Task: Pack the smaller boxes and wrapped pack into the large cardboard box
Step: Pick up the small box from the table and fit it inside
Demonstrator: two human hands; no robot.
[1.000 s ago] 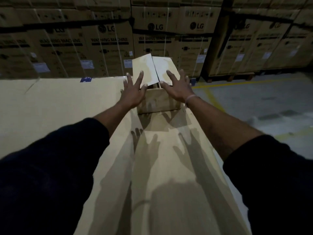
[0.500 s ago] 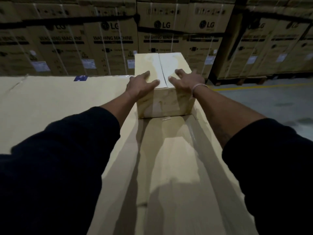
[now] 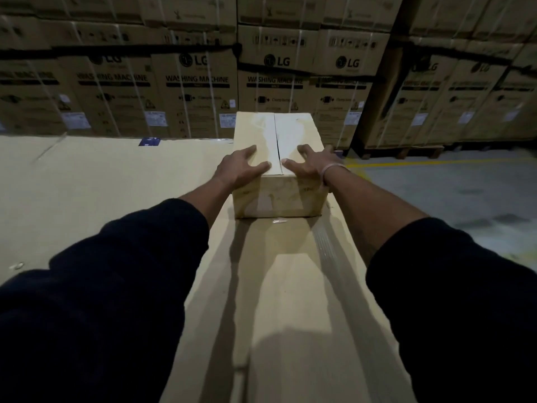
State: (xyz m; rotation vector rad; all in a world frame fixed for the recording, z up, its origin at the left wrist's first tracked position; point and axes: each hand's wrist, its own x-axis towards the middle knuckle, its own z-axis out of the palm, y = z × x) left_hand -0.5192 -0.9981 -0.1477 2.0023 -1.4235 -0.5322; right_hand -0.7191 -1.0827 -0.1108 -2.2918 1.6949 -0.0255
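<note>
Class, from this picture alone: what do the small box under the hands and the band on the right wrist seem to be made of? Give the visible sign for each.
Small box: likely matte brown cardboard, with two folded top flaps meeting at a centre seam.
Wrist band: thin, pale; material unclear, maybe thread or elastic.

A warehouse is indicated: strapped washing-machine cartons (image 3: 200, 91) are stacked high on pallets (image 3: 404, 152) beside a concrete floor (image 3: 453, 187) marked with yellow lines (image 3: 436, 162).
</note>
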